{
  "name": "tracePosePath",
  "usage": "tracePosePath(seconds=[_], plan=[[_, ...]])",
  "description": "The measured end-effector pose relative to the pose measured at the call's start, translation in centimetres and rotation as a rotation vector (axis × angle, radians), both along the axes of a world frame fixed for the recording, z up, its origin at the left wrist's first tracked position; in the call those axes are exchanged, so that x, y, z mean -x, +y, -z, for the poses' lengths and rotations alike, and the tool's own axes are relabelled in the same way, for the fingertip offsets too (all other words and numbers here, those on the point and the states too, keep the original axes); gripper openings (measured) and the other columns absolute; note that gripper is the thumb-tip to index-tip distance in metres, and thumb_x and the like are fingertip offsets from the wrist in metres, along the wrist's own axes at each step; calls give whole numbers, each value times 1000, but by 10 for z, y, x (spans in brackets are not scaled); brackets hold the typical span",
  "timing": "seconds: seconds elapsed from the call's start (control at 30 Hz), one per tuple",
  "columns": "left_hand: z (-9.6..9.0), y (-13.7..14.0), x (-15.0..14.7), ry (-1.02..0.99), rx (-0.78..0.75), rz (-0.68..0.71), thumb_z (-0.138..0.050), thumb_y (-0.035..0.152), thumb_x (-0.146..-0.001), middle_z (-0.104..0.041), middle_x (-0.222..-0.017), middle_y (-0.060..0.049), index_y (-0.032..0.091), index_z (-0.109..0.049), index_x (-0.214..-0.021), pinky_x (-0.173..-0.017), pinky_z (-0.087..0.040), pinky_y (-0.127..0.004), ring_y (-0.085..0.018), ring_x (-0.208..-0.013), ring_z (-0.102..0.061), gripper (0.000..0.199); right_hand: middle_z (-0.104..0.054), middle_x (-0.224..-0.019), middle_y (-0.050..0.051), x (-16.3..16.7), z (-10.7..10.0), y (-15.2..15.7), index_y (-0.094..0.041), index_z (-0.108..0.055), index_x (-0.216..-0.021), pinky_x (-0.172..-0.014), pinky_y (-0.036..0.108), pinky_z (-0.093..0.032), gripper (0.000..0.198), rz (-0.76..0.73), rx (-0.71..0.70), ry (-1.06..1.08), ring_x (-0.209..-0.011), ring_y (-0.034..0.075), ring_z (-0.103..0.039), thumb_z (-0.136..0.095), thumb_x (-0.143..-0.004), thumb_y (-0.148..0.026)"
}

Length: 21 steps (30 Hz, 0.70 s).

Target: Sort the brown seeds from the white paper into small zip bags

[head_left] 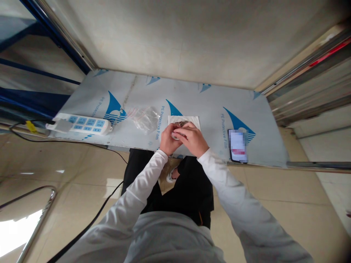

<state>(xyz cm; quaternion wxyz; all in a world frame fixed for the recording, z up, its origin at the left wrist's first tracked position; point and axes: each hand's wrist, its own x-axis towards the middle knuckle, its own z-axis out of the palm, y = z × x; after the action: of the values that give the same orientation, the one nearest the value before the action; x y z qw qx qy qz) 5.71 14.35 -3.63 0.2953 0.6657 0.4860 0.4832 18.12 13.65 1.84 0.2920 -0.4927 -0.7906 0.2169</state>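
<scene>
Both hands meet over a white square sheet (195, 119) near the front edge of the table. My left hand (169, 140) is closed, its fingers curled towards a small pale, roundish thing between the two hands. My right hand (193, 138) reaches in from the other side, fingers bent and pressed together at the same spot. What the fingertips pinch is mostly covered and too small to name. Just beyond the fingers, small brownish, shiny bits (182, 123) show on the sheet.
Crumpled clear plastic bags (147, 119) lie left of the sheet. Further left is a white power strip (91, 125) with a black cable (76, 141). A phone (238, 146) lies at the right front edge. The table (139, 89) backs onto a pale wall (175, 44).
</scene>
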Motion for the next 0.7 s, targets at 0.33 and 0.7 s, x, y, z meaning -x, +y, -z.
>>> tracePosePath(seconds=[0.33,0.7], plan=[[0,3,3,36,-8,-40,-74,31,-66,-62,-77,1,20,-54,-91,-68,-48,-25,-12,-68,-59,34,-72,-101,6,-30,22,19,-19,-70,-100,-81,31,-52,25,155,131,364,-95,19,-66,-54,-88,-35],[6,-3,6,75,7,-23,-77,34,-60,-56,-81,1,20,-47,-96,-68,-47,-26,-13,-69,-56,49,-69,-94,7,-42,85,31,-16,-74,-86,-80,28,-49,14,213,198,-264,-84,18,-65,-65,-75,-12]])
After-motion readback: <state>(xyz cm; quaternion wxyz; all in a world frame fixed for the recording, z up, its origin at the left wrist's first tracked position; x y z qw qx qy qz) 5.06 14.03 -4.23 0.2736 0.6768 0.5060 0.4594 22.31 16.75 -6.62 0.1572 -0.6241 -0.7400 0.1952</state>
